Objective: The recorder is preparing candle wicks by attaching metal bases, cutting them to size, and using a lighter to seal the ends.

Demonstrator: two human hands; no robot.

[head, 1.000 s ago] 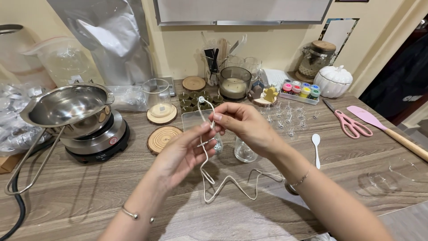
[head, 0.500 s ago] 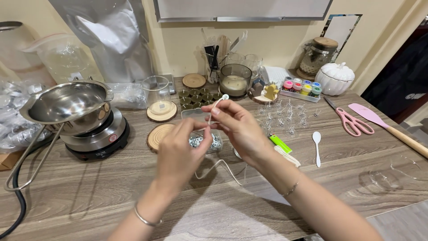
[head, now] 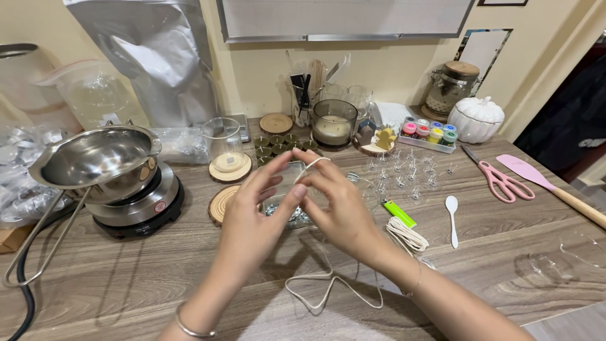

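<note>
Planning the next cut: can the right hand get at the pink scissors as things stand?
Probably yes. The pink scissors lie uncovered on the table right of the right hand, with only a white spoon between. But its fingers pinch the white wick cord.

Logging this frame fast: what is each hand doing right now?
Left hand: fingertips pinched on the white wick cord.
Right hand: pinching the same cord near its looped top.
</note>
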